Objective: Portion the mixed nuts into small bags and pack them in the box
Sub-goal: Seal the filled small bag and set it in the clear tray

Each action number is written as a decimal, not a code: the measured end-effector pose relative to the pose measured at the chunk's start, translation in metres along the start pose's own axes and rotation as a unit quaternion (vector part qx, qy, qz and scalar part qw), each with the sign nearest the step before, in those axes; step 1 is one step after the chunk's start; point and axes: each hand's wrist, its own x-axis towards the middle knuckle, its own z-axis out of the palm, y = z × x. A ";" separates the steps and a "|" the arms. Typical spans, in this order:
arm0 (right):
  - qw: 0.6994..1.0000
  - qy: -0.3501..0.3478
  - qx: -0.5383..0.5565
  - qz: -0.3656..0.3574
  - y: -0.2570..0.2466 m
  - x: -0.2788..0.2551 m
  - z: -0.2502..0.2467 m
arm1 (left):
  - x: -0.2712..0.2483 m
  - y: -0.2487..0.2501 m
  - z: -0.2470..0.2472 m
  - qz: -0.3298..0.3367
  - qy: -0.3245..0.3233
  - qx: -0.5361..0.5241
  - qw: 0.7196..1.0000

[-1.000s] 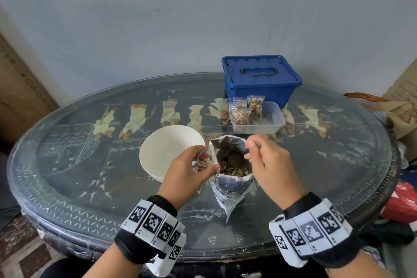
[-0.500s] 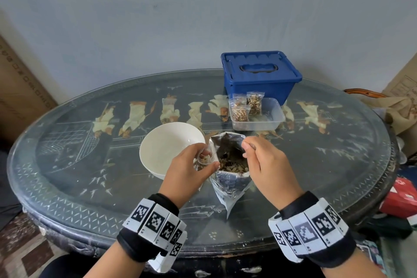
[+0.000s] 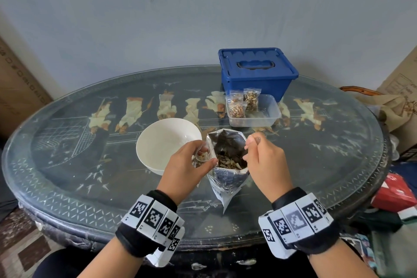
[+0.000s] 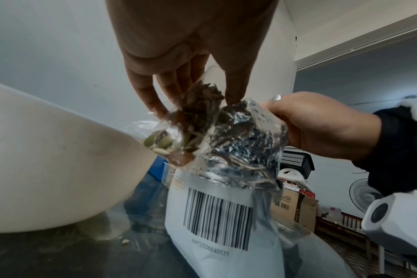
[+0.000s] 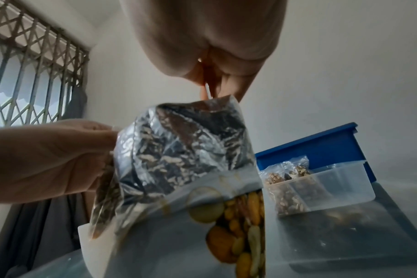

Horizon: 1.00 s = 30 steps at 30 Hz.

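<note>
A silver foil nut bag (image 3: 226,178) stands open near the table's front edge, with mixed nuts showing inside. My left hand (image 3: 207,153) pinches a small clear bag (image 4: 193,116), partly filled with nuts and seeds, and holds it against the foil bag's left rim. My right hand (image 3: 249,145) grips a thin spoon handle (image 3: 257,140) over the bag's right rim. The spoon's bowl is hidden inside. Behind, a clear plastic box (image 3: 268,117) holds two filled small bags (image 3: 237,110).
A white bowl (image 3: 162,142) sits just left of the foil bag and touches the left hand's side. A closed blue lidded box (image 3: 257,72) stands behind the clear box. The oval glass-topped table (image 3: 67,156) drops off close to my wrists. Cardboard and clutter lie off its right side.
My right hand has dipped the spoon lower into the foil bag, so its dark bowl is no longer seen above the nuts. The left hand and small bag have stayed in place.
</note>
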 end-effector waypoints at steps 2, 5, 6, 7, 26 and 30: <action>0.999 0.007 0.022 0.039 -0.002 0.001 -0.003 | 0.000 0.000 0.000 0.000 0.000 0.001 1.000; 0.992 0.026 0.074 0.096 -0.005 0.002 -0.005 | 0.000 0.000 0.000 -0.001 -0.001 0.006 1.000; 0.988 0.033 0.094 0.120 -0.005 0.003 -0.006 | 0.000 0.000 0.000 -0.002 -0.001 0.006 1.000; 0.983 0.038 0.111 0.143 -0.005 0.004 -0.006 | 0.001 -0.001 0.000 -0.002 -0.001 0.006 1.000; 0.893 0.104 0.311 0.307 -0.009 0.013 -0.032 | 0.004 0.001 -0.008 0.006 -0.006 0.025 1.000; 0.894 0.130 0.316 0.288 -0.007 0.022 -0.044 | 0.010 0.003 -0.011 0.016 -0.012 0.040 0.999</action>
